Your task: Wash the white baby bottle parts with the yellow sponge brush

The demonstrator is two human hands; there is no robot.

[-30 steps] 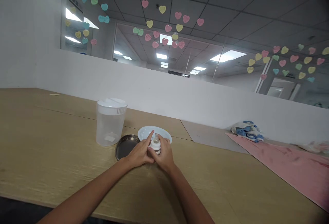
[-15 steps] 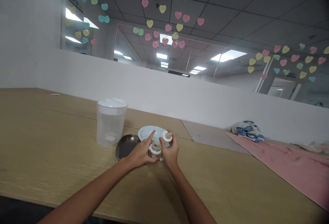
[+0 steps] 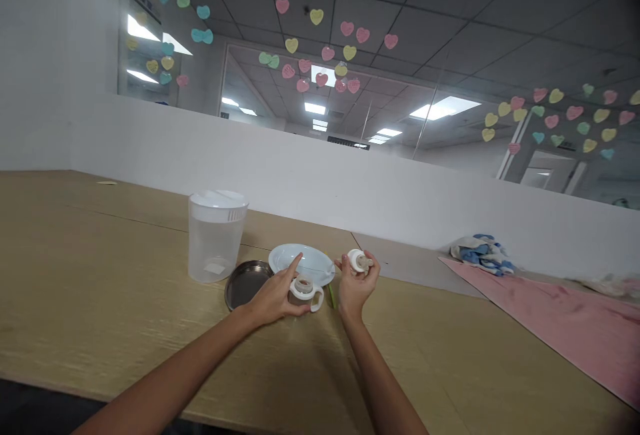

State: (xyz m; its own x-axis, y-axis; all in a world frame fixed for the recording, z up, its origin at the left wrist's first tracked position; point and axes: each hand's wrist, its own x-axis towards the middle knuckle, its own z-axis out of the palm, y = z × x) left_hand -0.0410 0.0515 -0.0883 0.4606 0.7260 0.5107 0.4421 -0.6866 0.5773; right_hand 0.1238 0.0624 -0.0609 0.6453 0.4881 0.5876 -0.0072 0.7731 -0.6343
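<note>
My left hand [image 3: 273, 296] is wrapped round a small baby bottle [image 3: 303, 290] standing on the wooden table [image 3: 125, 302], its neck uncovered and a white handle ring sticking out to the right. The index finger points up toward the white plate [image 3: 303, 258]. My right hand [image 3: 354, 287] is raised a little to the right, fingers closed on the bottle's white screw cap with its teat [image 3: 359, 260]. The two hands are apart.
A clear plastic jug with a white lid [image 3: 215, 235] stands to the left, with a round steel dish [image 3: 246, 283] in front of it. A thin green stick [image 3: 331, 295] lies between my hands. A pink mat [image 3: 560, 322] and a crumpled blue-white cloth [image 3: 481, 252] lie at right.
My right hand took the teat cap off the bottle and carried it to the right. My left hand stayed holding the bottle on the table.
</note>
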